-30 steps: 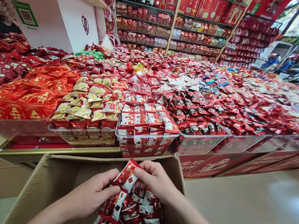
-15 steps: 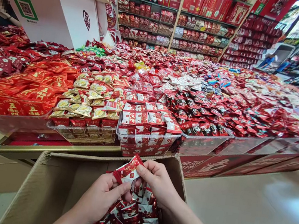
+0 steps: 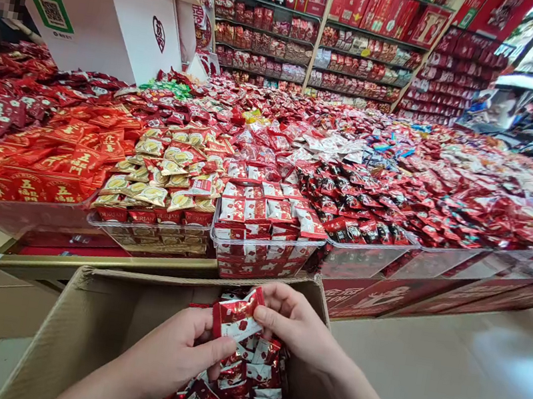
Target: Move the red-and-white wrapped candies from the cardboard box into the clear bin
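Note:
A red-and-white wrapped candy packet (image 3: 238, 318) is held up between my two hands, above an open cardboard box (image 3: 96, 314). My left hand (image 3: 172, 350) grips its left end, thumb in front and fingers partly hidden behind. The right end is pinched by my right hand (image 3: 299, 329), with the thumb over the front. Below them, a heap of similar red-and-white packets (image 3: 238, 377) lies in the box. Just beyond the box, a clear bin (image 3: 266, 250) holds neat rows of packets (image 3: 255, 208) with the same look.
Clear bins line the counter's front edge, with red pouches (image 3: 55, 159) and gold durian packets (image 3: 169, 174) to the left and dark-red packets (image 3: 347, 199) to the right. A white box-shaped stand (image 3: 128, 16) rises at left. Stocked shelves (image 3: 317, 39) stand behind; tiled floor (image 3: 426, 373) lies at right.
Both hands have shifted slightly right with the packet, and its printed face is turned more toward me. A white-topped vehicle has come into sight outside at right.

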Demonstrator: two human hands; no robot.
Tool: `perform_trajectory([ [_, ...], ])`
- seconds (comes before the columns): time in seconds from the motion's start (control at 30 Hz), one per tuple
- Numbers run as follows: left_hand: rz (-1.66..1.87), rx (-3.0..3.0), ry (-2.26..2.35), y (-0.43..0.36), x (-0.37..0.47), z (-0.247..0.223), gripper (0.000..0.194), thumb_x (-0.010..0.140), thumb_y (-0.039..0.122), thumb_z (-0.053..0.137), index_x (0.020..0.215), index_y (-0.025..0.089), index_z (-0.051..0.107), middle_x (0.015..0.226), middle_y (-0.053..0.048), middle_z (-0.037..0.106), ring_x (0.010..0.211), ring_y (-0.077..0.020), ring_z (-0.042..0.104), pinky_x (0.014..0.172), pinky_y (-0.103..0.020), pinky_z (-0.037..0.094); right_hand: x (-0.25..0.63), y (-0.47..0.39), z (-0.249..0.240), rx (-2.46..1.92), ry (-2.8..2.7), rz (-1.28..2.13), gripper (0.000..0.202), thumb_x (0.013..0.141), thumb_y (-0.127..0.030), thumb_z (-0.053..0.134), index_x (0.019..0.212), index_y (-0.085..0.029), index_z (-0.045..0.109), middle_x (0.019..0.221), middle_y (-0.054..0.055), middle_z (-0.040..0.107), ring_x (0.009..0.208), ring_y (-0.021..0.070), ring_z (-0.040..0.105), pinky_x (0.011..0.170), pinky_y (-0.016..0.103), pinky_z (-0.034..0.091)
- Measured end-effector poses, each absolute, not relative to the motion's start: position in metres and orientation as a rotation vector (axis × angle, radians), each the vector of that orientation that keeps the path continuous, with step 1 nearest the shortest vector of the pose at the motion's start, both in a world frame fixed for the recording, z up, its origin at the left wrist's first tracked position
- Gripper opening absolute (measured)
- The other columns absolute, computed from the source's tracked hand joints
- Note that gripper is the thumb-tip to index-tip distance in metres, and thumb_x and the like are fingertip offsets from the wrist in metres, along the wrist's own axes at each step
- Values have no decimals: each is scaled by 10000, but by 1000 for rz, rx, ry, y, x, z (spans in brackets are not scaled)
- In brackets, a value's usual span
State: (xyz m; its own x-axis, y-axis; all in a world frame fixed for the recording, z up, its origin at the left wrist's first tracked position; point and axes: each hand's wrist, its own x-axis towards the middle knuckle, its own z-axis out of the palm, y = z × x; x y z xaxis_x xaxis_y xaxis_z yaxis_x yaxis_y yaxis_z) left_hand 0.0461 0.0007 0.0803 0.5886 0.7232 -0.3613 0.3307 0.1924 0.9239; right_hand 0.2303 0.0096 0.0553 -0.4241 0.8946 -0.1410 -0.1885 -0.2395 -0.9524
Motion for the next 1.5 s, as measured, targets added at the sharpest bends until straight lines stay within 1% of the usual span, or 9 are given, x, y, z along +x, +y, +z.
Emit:
perform_trajectory([
  [0.1, 317, 1441, 982, 5, 49, 83, 214, 792, 331, 463, 702, 154, 542, 543, 56, 493, 517, -88, 416, 521, -212, 341, 232, 18, 61, -905, -1294, 1634, 372, 685, -316, 640, 1012, -183, 525, 767, -3, 567, 632, 80, 492, 571, 213, 375],
  [0.27, 469, 1412, 1068, 11, 45, 82, 241, 804, 383, 441, 775, 168, 544, 611, 36, 533, 564, -100, 445, 534, -217, 340, 233, 22, 62, -1016, -1267, 1562, 230, 656, -339, 658, 733, -148, 555, 610, -25, 539, 532, 72, 452, 507, 214, 348],
  [0.43, 655, 1454, 1130, 14, 41, 78, 264, 823, 384, 413, 678, 185, 509, 605, 63, 472, 564, -82, 402, 527, -193, 339, 231, 17, 57, -961, -1248, 1714, 247, 632, -307, 684, 670, -138, 507, 616, -16, 561, 535, 67, 467, 507, 206, 346],
  [0.6, 821, 1188, 1044, 9, 51, 75, 127, 772, 315, 539, 845, 223, 492, 718, 56, 615, 670, -93, 540, 628, -192, 429, 224, 17, 52, -913, -1075, 1674, 272, 605, -270, 709, 724, -146, 497, 641, -23, 577, 564, 67, 509, 550, 204, 383],
  [0.87, 794, 1182, 1039, 0, 61, 73, 323, 754, 237, 571, 1059, 211, 469, 863, -5, 692, 829, -148, 610, 779, -273, 457, 227, 13, 47, -895, -1210, 1613, 359, 657, -261, 669, 965, -172, 507, 751, 2, 605, 653, 98, 549, 621, 245, 424],
  [1.07, 821, 1791, 1342, 11, 51, 101, 280, 763, 333, 534, 1030, 249, 536, 927, -3, 649, 803, -160, 583, 707, -273, 469, 245, 29, 85, -900, -1511, 1320, 148, 719, -281, 599, 803, -166, 561, 747, 14, 593, 662, 116, 543, 623, 259, 440],
  [1.2, 945, 2523, 1519, 50, 39, 132, 305, 791, 275, 470, 1052, 152, 570, 1030, -77, 624, 957, -211, 510, 875, -351, 368, 256, 63, 119, -918, -1599, 861, 129, 733, -247, 564, 834, -182, 517, 794, 17, 586, 710, 123, 543, 660, 271, 430],
  [1.37, 463, 2695, 1516, 90, 40, 143, 292, 786, 252, 438, 997, 161, 619, 880, -75, 679, 826, -227, 546, 744, -341, 424, 251, 93, 130, -1112, -1924, 562, 114, 746, -181, 515, 858, -180, 491, 786, 16, 593, 703, 123, 524, 652, 261, 389],
  [1.5, 437, 2699, 1520, 98, 43, 140, 261, 771, 248, 441, 912, 204, 657, 782, -45, 691, 784, -221, 561, 688, -312, 428, 245, 94, 129, -1165, -2112, 476, 113, 748, -175, 505, 859, -185, 486, 672, -13, 571, 606, 111, 486, 572, 234, 351],
])
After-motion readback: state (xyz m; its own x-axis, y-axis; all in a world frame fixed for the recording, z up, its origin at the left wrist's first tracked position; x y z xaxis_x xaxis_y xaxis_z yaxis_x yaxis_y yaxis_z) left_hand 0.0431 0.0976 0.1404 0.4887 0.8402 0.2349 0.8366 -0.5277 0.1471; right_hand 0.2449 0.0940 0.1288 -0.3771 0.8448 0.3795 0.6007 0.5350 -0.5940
